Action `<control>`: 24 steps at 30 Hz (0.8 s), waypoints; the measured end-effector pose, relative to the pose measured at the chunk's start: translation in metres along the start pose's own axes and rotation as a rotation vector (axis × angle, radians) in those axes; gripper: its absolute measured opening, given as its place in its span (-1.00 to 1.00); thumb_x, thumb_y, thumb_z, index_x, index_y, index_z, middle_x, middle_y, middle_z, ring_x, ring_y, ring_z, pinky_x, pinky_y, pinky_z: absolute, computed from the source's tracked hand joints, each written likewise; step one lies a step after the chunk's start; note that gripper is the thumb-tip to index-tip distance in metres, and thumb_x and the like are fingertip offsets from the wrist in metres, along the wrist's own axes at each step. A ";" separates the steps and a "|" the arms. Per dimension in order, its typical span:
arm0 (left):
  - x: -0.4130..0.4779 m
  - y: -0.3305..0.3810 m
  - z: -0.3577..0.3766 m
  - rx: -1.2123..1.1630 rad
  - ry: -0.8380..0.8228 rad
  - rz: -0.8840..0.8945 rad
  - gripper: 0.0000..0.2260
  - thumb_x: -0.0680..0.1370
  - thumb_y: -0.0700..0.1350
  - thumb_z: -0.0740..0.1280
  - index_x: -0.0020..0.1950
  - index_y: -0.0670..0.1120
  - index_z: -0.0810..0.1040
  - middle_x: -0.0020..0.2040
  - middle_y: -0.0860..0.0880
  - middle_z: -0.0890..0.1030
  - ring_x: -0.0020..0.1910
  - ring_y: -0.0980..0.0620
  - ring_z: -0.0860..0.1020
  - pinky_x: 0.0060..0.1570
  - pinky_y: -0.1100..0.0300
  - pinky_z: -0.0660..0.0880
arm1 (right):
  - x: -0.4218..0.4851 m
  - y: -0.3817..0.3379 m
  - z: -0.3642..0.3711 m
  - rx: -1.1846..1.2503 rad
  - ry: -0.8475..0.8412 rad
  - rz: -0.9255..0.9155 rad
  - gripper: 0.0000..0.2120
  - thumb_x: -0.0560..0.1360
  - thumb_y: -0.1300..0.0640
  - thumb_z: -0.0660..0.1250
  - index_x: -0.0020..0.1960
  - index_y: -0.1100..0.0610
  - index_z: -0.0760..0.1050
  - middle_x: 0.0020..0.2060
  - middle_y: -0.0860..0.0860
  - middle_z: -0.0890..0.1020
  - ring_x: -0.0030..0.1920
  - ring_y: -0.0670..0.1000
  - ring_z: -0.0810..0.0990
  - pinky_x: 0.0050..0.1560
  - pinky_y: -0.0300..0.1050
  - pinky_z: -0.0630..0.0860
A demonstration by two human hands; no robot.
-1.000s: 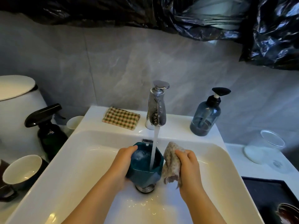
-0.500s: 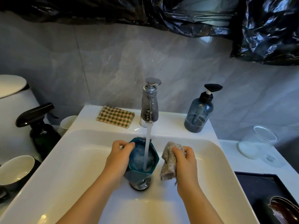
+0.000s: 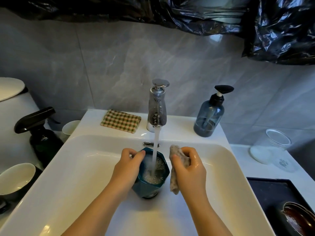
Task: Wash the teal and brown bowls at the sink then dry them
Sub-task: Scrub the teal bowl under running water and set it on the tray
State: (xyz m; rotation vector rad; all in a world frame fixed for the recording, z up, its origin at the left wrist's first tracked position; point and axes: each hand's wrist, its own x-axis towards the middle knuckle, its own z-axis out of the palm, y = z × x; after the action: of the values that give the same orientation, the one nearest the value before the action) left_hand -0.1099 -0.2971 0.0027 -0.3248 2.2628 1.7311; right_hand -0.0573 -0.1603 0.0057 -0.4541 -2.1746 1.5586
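Spray bottle (image 3: 42,140): dark with a black trigger, standing off the sink's left edge.
Cup (image 3: 17,176): white inside, dark outside, in front of the spray bottle.
Small cup (image 3: 71,126): white, tucked against the sink's back left corner.
Checked cloth (image 3: 121,121): folded flat on the sink's back ledge, left of the tap.
Sink (image 3: 81,167): white basin, wet at the bottom.
Left hand (image 3: 127,171): fingers curled over the left rim of the teal bowl, gripping it.
Teal bowl (image 3: 151,189): faceted and upright in the middle of the basin over the drain, full of foamy water.
Tap (image 3: 157,108): chrome, and the water (image 3: 156,147) falls straight into the bowl.
Rag (image 3: 173,182): grey, hanging just right of the bowl; whether they touch is unclear.
Right hand (image 3: 190,169): wet, fingers clamped on the rag's upper part.
Soap bottle (image 3: 208,120): blue-grey pump bottle on the ledge right of the tap.
Clear cup (image 3: 269,150): on the surface right of the sink.
Tray (image 3: 272,189): black, on that surface, nearer the camera.
Brown bowl (image 3: 300,218): on the tray, cut off by the picture's lower right corner.
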 end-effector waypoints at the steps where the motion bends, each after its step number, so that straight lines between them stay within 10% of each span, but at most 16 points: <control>1: -0.002 0.001 0.000 0.029 -0.004 0.033 -0.84 0.55 0.09 0.22 -0.01 0.01 0.39 -0.11 -0.09 0.56 -0.15 -0.03 0.53 -0.13 0.02 0.49 | -0.001 0.002 0.002 -0.058 -0.031 -0.039 -0.89 0.47 0.08 0.35 -0.17 -0.09 0.44 -0.21 -0.02 0.59 -0.20 -0.06 0.57 -0.22 -0.21 0.49; 7: -0.011 0.003 0.002 0.228 -0.046 0.230 -0.85 0.54 0.04 0.24 0.04 0.06 0.33 -0.18 -0.01 0.57 -0.20 -0.02 0.55 -0.22 0.09 0.47 | -0.002 0.000 0.008 -0.063 -0.030 -0.036 -0.85 0.50 0.07 0.32 -0.20 -0.11 0.41 -0.24 -0.13 0.56 -0.20 -0.17 0.53 -0.29 -0.46 0.41; 13: -0.013 0.004 0.003 0.117 -0.106 0.230 -0.85 0.55 0.02 0.27 0.06 0.05 0.36 -0.11 -0.02 0.58 -0.15 0.02 0.52 -0.12 0.10 0.44 | 0.014 0.009 -0.016 0.191 0.206 0.193 -0.91 0.50 0.17 0.29 -0.16 0.02 0.45 -0.22 0.05 0.58 -0.23 0.11 0.57 -0.33 -0.11 0.49; 24: -0.019 -0.001 0.005 0.357 0.073 0.565 -0.74 0.51 0.06 0.30 0.10 0.18 0.26 0.03 0.13 0.53 -0.06 0.06 0.53 -0.13 0.13 0.49 | 0.017 0.009 -0.027 0.263 0.245 0.274 -0.95 0.53 0.17 0.25 -0.10 0.06 0.45 -0.20 0.02 0.56 -0.20 0.01 0.53 -0.29 -0.15 0.44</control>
State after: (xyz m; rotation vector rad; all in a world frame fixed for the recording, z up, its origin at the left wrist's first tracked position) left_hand -0.0910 -0.2920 0.0068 0.3658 2.8430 1.4928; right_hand -0.0573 -0.1272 0.0070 -0.8354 -1.7510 1.7944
